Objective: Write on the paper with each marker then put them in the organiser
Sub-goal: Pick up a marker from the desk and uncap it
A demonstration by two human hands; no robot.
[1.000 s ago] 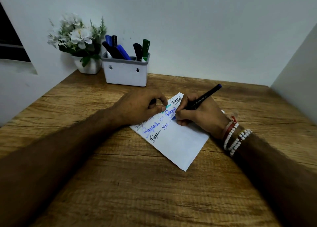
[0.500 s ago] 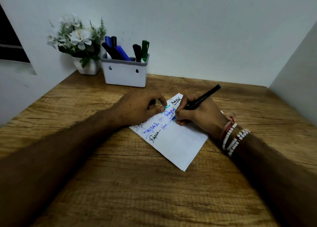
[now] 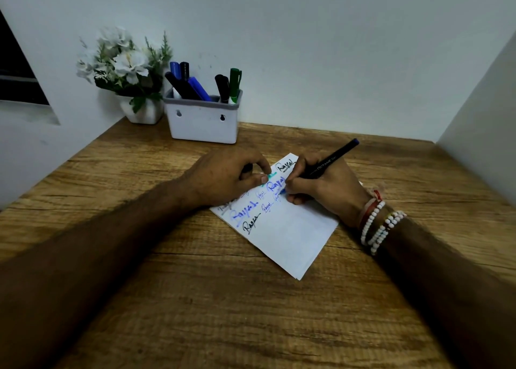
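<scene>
I'm seeing the paper (image 3: 290,237) lying angled on a wood-grain desk (image 3: 223,299), w/ white walls (image 3: 335,47) closing in behind & at both sides. R hand (image 3: 326,190) is clamping its fingers on the marker (image 3: 329,160), tip touching the paper's far end. L hand (image 3: 220,176), fingers curled & pinching a dark cap (image 3: 247,169), is pressing there too. The organiser (image 3: 202,126) & flower pot (image 3: 143,112) are standing beyond the paper, at the back wall.

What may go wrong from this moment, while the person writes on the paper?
1. The right hand rests on the paper beside the blue writing while it grips the marker; fresh ink might smear.
2. The left hand seems to pinch a small dark cap; if it slips, it could roll across the table.
3. The organiser holds several leaning markers; pushing this one in may knock them.
</scene>
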